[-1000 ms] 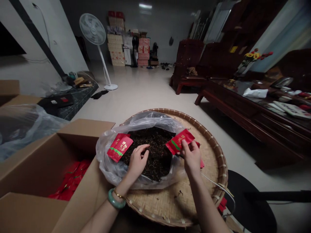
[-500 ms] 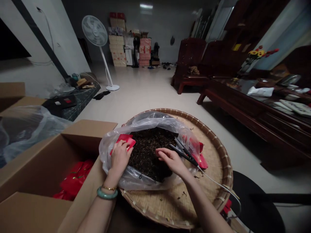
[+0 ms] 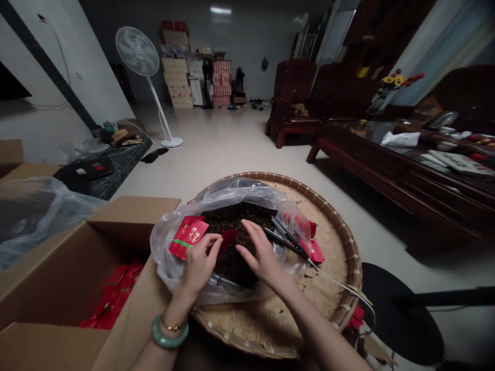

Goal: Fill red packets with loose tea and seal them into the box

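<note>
My left hand (image 3: pixel 201 260) pinches a small red packet (image 3: pixel 229 240), blurred, over a heap of dark dried tea-like leaves (image 3: pixel 240 263). Fingers apart, my right hand (image 3: pixel 261 252) hovers close to the packet's right side. The leaves fill a clear plastic bag (image 3: pixel 164 268) spread open on a round woven bamboo tray (image 3: pixel 266 322). Left of my left hand, printed red packets (image 3: pixel 185 239) with gold writing and a green band lie on the bag's edge. A black corded clamp-like tool (image 3: pixel 290 245) rests across the bag's right side.
To the left stands an open cardboard box (image 3: pixel 127 232) with red packets (image 3: pixel 116 293) inside. A black round stand base (image 3: pixel 402 314) is at the right. Farther off are a white fan (image 3: pixel 137 51), a dark wooden table (image 3: pixel 386 180) and stacked cartons (image 3: pixel 178 80).
My left hand has moved right from the printed packets and now has a red packet between its fingers. My right hand has spread its fingers and come nearer. The view has shifted slightly.
</note>
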Tool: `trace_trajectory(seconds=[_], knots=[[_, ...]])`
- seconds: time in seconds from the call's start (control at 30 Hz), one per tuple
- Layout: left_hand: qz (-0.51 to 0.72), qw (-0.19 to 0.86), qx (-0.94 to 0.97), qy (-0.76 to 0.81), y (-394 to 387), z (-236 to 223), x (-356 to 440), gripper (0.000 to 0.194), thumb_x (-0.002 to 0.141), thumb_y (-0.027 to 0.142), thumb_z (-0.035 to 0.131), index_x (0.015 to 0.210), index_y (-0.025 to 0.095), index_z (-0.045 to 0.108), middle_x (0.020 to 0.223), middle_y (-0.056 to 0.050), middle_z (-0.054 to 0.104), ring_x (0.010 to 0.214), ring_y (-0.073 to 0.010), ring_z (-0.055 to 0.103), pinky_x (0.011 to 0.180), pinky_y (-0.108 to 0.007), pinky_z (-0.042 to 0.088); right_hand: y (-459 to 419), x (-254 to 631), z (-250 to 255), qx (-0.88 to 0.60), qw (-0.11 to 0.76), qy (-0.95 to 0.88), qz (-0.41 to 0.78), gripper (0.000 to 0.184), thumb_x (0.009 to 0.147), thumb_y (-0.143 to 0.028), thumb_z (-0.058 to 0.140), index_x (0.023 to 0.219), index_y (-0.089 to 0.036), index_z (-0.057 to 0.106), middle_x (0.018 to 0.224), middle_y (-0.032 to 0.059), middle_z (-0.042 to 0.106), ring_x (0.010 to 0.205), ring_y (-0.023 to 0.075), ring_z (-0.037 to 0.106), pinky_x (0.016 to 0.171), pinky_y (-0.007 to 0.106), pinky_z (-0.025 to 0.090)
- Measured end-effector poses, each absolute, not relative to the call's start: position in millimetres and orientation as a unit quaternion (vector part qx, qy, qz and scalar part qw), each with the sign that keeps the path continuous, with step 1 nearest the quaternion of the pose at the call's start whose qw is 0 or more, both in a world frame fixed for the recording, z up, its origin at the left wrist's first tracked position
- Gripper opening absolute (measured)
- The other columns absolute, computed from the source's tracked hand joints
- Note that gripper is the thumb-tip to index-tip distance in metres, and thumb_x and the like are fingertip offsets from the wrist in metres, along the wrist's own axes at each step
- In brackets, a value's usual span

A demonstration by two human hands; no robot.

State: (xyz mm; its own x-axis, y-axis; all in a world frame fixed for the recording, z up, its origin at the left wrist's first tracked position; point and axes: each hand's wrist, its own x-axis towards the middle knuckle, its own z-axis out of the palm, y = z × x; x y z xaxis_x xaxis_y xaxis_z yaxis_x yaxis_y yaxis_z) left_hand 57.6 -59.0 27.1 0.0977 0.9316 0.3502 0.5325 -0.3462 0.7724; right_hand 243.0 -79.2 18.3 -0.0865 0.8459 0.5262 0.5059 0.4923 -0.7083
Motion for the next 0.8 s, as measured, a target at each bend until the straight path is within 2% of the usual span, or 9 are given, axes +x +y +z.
trace_trajectory(seconds=[0.07,0.2,0.4,0.53,0.63,0.7,0.8], knots=[[0.444,0.284,0.684,0.503,-69.0,26.2,72.5,0.018,0.084,0.033,0.054,0.088,0.019,0.065,0.083,-0.004,0.072,0.076,-0.0179,0.068,0.066,-0.023,0.05,-80.3,238.5,20.7,-0.462,0.479,-0.739,0.106,0.052,0.088,-0.023,0.052,0.139,-0.026,0.038,0.128,0.0113,0.054,0.119,0.0235,0.05,0.098,0.041,0.046],[0.466,0.331,0.646,0.506,-78.7,20.8,90.4,0.018,0.083,0.033,0.054,0.087,0.019,0.065,0.082,-0.004,0.072,0.073,-0.0177,0.068,0.065,-0.023,0.051,-83.4,238.9,15.3,-0.47,0.497,-0.729,0.029,0.047,0.091,-0.018,0.048,0.137,-0.024,0.043,0.114,0.0116,0.063,0.106,0.0226,0.058,0.091,0.039,0.051],[0.495,0.373,0.584,0.524,-83.1,23.1,104.4,0.019,0.08,0.036,0.057,0.082,0.018,0.063,0.067,-0.001,0.068,0.063,-0.0152,0.065,0.059,-0.022,0.049,-86.4,244.4,3.6,-0.467,0.513,-0.721,0.006,0.041,0.091,-0.017,0.047,0.132,-0.021,0.05,0.123,0.0132,0.06,0.114,0.0238,0.057,0.096,0.043,0.05],[0.497,0.41,0.558,0.523,-82.9,23.1,108.1,0.022,0.079,0.039,0.059,0.08,0.017,0.062,0.062,0.0,0.066,0.059,-0.0145,0.063,0.055,-0.021,0.048,-85.0,246.7,-0.9,-0.457,0.524,-0.719,0.006,0.033,0.091,-0.018,0.046,0.121,-0.022,0.059,0.121,0.0127,0.061,0.111,0.0226,0.059,0.092,0.04,0.052],[0.48,0.413,0.579,0.513,-79.5,19.1,105.8,0.021,0.079,0.037,0.058,0.082,0.017,0.064,0.069,-0.001,0.069,0.064,-0.0156,0.065,0.059,-0.022,0.05,-84.9,249.6,0.5,-0.476,0.528,-0.703,-0.011,0.02,0.088,-0.021,0.052,0.099,-0.024,0.069,0.1,0.0105,0.066,0.097,0.0224,0.061,0.08,0.04,0.054],[0.463,0.41,0.606,0.5,-75.5,15.2,101.6,0.02,0.079,0.035,0.059,0.086,0.017,0.066,0.078,-0.003,0.072,0.072,-0.0172,0.067,0.066,-0.024,0.051,-85.5,253.3,4.7,-0.502,0.529,-0.684,-0.018,0.015,0.086,-0.022,0.055,0.086,-0.023,0.07,0.083,0.0084,0.063,0.083,0.0212,0.059,0.07,0.038,0.053],[0.422,0.411,0.639,0.496,-69.0,8.4,92.2,0.02,0.076,0.032,0.064,0.09,0.019,0.068,0.087,-0.004,0.073,0.079,-0.0191,0.068,0.072,-0.026,0.052,-87.8,261.2,13.1,-0.513,0.529,-0.676,0.019,0.015,0.087,-0.021,0.054,0.086,-0.022,0.069,0.075,0.0067,0.061,0.073,0.0192,0.054,0.065,0.035,0.049]])
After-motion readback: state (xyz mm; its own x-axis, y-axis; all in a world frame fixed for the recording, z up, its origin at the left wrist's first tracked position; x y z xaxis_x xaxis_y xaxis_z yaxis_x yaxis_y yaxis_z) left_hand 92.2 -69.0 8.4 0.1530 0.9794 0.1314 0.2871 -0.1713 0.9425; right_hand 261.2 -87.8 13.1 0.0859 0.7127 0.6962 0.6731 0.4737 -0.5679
